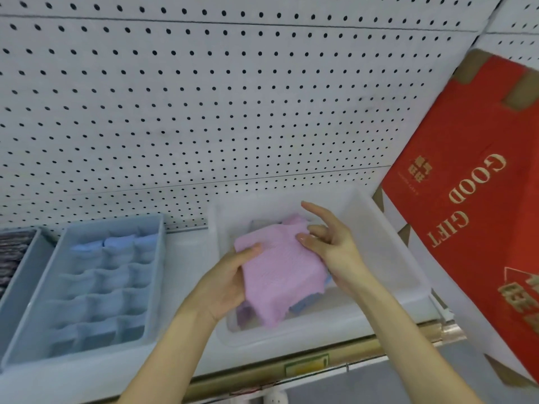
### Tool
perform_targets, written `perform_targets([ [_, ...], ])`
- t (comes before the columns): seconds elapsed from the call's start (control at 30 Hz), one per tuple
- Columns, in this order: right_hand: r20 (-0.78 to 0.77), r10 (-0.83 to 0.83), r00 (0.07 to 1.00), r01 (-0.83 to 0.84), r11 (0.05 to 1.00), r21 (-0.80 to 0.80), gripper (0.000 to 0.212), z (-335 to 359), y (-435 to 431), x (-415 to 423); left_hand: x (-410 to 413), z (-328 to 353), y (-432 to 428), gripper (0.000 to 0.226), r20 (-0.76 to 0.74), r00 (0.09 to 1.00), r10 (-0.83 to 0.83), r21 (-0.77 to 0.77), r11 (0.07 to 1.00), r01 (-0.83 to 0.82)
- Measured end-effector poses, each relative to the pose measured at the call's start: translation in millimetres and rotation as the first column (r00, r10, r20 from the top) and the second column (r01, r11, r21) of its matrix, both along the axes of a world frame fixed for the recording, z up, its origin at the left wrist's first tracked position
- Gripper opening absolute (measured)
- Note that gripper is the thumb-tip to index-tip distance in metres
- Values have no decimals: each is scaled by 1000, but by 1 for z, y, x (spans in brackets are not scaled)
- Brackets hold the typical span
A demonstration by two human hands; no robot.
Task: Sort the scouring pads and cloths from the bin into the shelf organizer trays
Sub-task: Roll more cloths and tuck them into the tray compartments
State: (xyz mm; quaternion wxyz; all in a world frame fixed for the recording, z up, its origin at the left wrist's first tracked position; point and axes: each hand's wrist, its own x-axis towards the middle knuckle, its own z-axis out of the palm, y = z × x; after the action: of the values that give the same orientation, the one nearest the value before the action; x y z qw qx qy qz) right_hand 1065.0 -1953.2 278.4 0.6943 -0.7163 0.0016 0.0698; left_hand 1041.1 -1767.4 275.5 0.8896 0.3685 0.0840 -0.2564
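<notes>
A pink cloth [280,263] between both hands, above the bin [379,228].
The left hand [230,278] grips one edge and the right hand [329,246] pinches the opposite; it is likely light and floppy, so the edges suit.

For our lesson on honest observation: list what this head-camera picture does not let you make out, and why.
Head view, bin contents: mostly covered by the pink cloth, left hand and right hand.
Head view, left tray: cut off by the frame's left edge; its dark items are blurred.
Head view, shelf label: print blurred and too small.
</notes>
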Motion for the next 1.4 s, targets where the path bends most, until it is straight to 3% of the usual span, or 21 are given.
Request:
perform_targets([
  [0.1,-95,191,977,-193,981,-11,53,5,-4,-1,1,-12,6,52,-139,990,18,-75,997,-29],
  [0.3,-219,438,872,-458,888,-45,59,23,-21,7,18,-28,44,75,-216,976,21,-57,998,-34],
  [0.37,-247,509,825,-541,837,-80,61,26,-25,13,24,-24,48,65,-232,972,-34,86,995,55],
  [0.43,-285,557,780,-603,790,-106,63,28,-26,18,32,-19,47,71,-246,959,-144,241,949,204],
  [0.5,-316,598,736,-662,735,-149,64,34,-26,21,39,-12,45,74,-240,940,-242,302,902,309],
  [0.63,-343,655,673,-736,637,-228,67,51,-27,25,58,-8,53,74,-177,951,-255,390,868,306],
  [0.73,-336,663,669,-741,629,-235,67,63,-31,26,63,-3,52,58,-208,903,-376,532,732,427],
  [0.87,-357,687,633,-773,591,-232,65,71,-33,26,59,5,31,37,-229,706,-670,646,438,625],
  [0.93,-357,678,642,-765,592,-253,64,71,-38,28,61,4,25,29,-185,730,-658,711,424,561],
  [0.97,-348,661,665,-746,610,-267,63,69,-42,29,61,6,23,25,-133,773,-620,725,472,503],
  [1.03,-309,588,748,-662,693,-284,61,63,-52,33,62,13,20,17,32,871,-490,749,589,304],
  [1.1,-270,530,804,-590,769,-247,61,55,-61,38,67,29,19,23,223,884,-412,802,593,74],
  [1.2,-263,514,817,-561,813,-155,54,44,-64,43,72,68,13,26,431,723,-539,879,434,-200],
  [1.27,-233,523,820,-562,813,-150,42,37,-63,47,74,95,5,15,439,621,-649,898,340,-280],
  [1.4,-179,574,799,-590,806,-52,31,12,-57,57,80,139,-9,39,376,556,-741,910,184,-370],
])
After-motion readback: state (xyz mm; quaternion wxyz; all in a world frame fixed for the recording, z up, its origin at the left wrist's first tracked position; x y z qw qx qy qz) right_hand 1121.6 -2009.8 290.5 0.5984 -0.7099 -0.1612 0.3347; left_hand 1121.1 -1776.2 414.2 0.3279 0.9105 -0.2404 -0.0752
